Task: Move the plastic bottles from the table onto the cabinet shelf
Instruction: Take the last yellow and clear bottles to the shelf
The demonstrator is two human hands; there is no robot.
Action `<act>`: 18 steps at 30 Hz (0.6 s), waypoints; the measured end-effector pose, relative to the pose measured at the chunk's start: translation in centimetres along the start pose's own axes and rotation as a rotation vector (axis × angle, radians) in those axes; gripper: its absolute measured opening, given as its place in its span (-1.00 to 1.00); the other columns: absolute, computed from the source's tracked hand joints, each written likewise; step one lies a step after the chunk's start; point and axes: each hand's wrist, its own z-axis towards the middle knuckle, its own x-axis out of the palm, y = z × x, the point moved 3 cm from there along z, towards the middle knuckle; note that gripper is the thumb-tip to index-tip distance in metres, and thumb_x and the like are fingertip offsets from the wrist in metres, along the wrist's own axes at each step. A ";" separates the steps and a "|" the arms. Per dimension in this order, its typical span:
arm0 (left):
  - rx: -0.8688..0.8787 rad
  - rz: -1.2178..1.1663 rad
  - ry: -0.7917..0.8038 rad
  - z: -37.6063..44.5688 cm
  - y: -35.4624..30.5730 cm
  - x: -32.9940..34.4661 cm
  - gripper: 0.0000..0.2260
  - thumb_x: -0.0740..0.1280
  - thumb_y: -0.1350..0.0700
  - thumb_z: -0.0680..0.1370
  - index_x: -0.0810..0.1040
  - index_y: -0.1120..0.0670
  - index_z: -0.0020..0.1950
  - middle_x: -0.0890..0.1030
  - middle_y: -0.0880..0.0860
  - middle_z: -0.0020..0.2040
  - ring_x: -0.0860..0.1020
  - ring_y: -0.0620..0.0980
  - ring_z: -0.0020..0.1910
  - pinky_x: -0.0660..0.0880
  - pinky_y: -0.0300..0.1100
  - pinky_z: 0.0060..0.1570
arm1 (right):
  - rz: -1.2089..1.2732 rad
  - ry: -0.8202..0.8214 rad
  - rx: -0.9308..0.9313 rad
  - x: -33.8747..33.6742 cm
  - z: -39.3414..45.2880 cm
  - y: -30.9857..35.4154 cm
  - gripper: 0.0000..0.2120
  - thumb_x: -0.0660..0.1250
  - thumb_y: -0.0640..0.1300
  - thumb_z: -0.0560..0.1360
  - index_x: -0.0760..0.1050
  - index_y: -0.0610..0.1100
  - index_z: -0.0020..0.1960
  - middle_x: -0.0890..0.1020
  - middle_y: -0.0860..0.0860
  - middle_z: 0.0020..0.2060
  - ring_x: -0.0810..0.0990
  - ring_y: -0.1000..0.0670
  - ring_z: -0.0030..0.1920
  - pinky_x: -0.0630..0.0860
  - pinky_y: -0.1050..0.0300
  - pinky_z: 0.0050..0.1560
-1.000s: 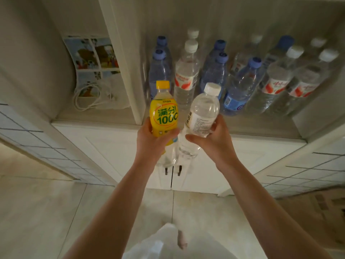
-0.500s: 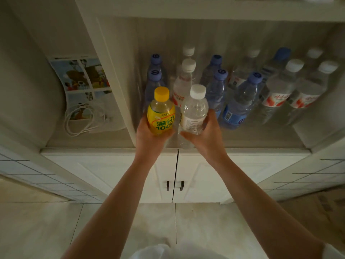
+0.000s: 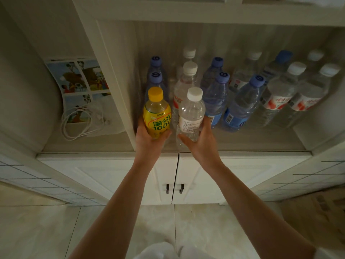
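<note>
My left hand point(image 3: 148, 138) grips a yellow-labelled bottle point(image 3: 157, 114) with a yellow cap, held upright at the front left of the cabinet shelf point(image 3: 252, 144). My right hand point(image 3: 198, 141) grips a clear bottle point(image 3: 191, 114) with a white cap right beside it. Both bottles are over the shelf's front part; whether their bases touch it is hidden by my hands. Behind them stand several bottles, some with blue caps point(image 3: 242, 101), some with white caps and red labels point(image 3: 278, 98).
A white divider point(image 3: 115, 86) separates this bay from the left bay, which holds a picture sheet point(image 3: 80, 79) and a coiled white cable point(image 3: 78, 124). Two closed cabinet doors with dark handles point(image 3: 174, 188) are below. The shelf's front right part is bare.
Both hands have carried their bottles forward and lower, from in front of the cabinet into the shelf bay. The camera has come closer to the cabinet.
</note>
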 end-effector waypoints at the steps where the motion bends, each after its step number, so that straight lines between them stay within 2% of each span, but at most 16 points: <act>1: -0.001 0.005 -0.011 0.0 0.0 0.1 -0.41 0.59 0.17 0.31 0.42 -0.18 0.22 0.60 -0.21 0.05 0.60 -0.25 0.02 0.54 -0.37 -0.02 | -0.002 0.001 0.001 0.1 0.1 0.0 -0.28 0.56 -0.11 0.32 0.25 -0.12 0.34 0.55 -0.01 0.21 0.53 0.07 0.17 0.37 0.59 -0.01; 6: 0.013 0.027 -0.025 0.2 0.4 0.2 -0.36 0.59 0.15 0.31 0.41 0.04 0.33 0.60 -0.03 0.16 0.60 -0.08 0.11 0.58 -0.06 0.14 | -0.012 -0.009 0.000 0.4 0.2 -0.3 -0.26 0.55 -0.10 0.33 0.23 -0.12 0.37 0.53 -0.04 0.25 0.53 0.00 0.23 0.49 0.20 0.14; 9: 0.025 0.061 -0.064 -0.3 0.5 0.1 -0.37 0.60 0.11 0.29 0.42 0.04 0.29 0.60 -0.01 0.14 0.60 -0.04 0.10 0.59 0.00 0.13 | -0.005 -0.035 0.023 0.7 -0.2 -0.8 -0.28 0.54 -0.07 0.34 0.24 -0.11 0.37 0.53 -0.02 0.25 0.52 0.04 0.23 0.50 0.22 0.15; 12: 0.023 0.129 -0.076 -1.0 1.2 0.2 -0.36 0.60 0.10 0.31 0.41 0.08 0.31 0.58 0.03 0.17 0.57 0.03 0.13 0.57 0.06 0.14 | -0.024 -0.021 0.042 1.2 -0.7 -1.6 -0.26 0.55 -0.13 0.32 0.22 -0.12 0.37 0.50 -0.02 0.27 0.50 0.05 0.24 0.48 0.28 0.15; 16: -0.018 0.208 -0.025 -2.0 3.1 -0.2 -0.32 0.56 0.09 0.37 0.34 0.08 0.42 0.53 0.04 0.28 0.52 0.04 0.24 0.52 0.08 0.21 | -0.007 0.000 0.152 1.6 -1.9 -3.5 -0.30 0.52 -0.20 0.34 0.22 -0.06 0.35 0.53 0.02 0.22 0.54 0.01 0.22 0.54 0.19 0.14; 18: -0.018 0.244 0.015 -3.0 3.5 -0.6 -0.30 0.53 0.11 0.41 0.29 0.06 0.47 0.50 0.03 0.33 0.49 0.03 0.30 0.49 0.06 0.26 | -0.007 0.007 0.185 1.4 -2.4 -3.9 -0.29 0.51 -0.25 0.34 0.22 -0.08 0.36 0.53 -0.01 0.24 0.54 0.00 0.23 0.54 0.10 0.20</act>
